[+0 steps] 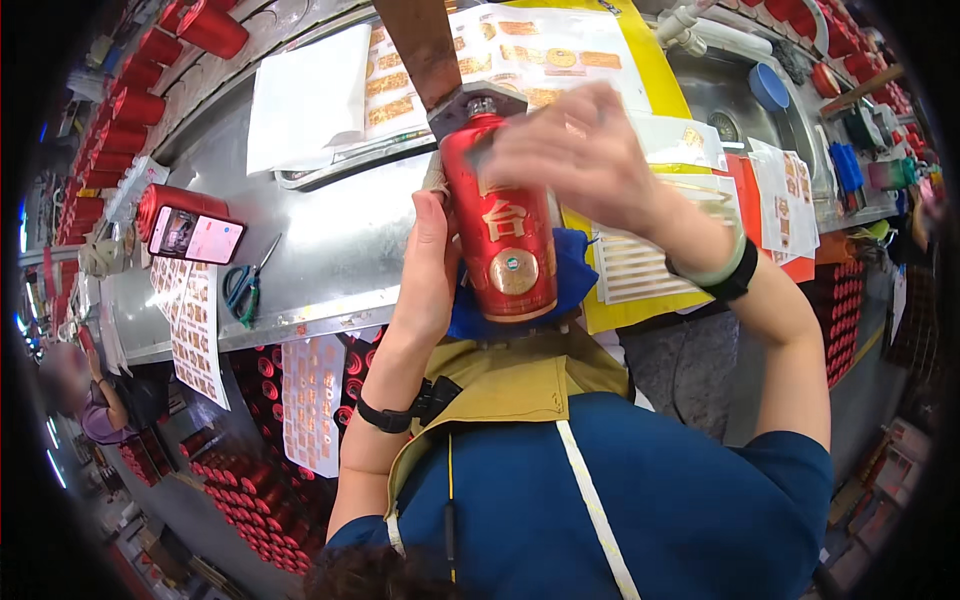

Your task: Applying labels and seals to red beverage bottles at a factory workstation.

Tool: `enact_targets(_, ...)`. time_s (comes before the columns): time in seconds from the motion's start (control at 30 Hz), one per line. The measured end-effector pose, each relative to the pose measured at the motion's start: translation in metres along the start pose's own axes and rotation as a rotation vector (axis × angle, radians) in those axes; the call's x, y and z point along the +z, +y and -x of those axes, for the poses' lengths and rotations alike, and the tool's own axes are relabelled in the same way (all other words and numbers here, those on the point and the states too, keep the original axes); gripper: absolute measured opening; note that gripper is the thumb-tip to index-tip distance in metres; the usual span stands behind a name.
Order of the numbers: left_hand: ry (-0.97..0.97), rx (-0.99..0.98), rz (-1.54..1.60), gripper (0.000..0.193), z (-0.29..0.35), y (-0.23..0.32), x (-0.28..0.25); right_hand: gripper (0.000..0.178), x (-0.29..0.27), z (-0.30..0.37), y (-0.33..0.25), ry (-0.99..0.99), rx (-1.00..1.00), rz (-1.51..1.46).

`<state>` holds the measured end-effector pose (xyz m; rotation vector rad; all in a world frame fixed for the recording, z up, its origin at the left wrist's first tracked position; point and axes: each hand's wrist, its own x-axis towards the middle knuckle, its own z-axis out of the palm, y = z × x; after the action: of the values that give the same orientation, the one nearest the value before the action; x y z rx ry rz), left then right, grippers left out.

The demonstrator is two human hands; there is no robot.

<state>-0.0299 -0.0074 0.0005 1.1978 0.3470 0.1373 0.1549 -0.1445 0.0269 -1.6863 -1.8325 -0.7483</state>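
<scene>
A red bottle with gold lettering and a round gold emblem lies tilted in front of me, its base toward my body. Its neck end meets a dark metal holder on a wooden post. Along the bottle's left side rests my left hand, thumb up and the other fingers mostly hidden behind it. My right hand passes over the bottle's upper part, smeared by motion; a blurred greyish patch shows by its fingertips. Under the base is a blue cloth.
Gold decal sheets and white paper cover the metal bench. On its left are scissors, a phone and another red bottle. A sink with a blue bowl is at right. Another person works far left.
</scene>
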Motion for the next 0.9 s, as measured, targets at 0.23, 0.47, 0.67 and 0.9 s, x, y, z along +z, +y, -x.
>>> enact_targets(0.23, 0.029, -0.009, 0.094, 0.077, 0.003, 0.011, 0.01, 0.02, -0.013, 0.003, -0.037, -0.018, 0.275, -0.349)
enact_targets(0.47, 0.133, 0.837, -0.974, 0.082, -0.011, -0.005, -0.01, 0.024, -0.035, -0.006, 0.002, 0.186, 0.45, 0.006)
enact_targets(0.67, -0.144, 0.932, -1.473, 0.085, -0.029, 0.027, -0.031, 0.027, -0.05, 0.008, -0.023, 0.155, 0.748, -0.259)
enact_targets(0.9, -0.251, 0.981, -1.455, 0.084, -0.046, 0.032, -0.046, 0.025, -0.072, 0.022, -0.035, 0.088, 0.861, -0.22)
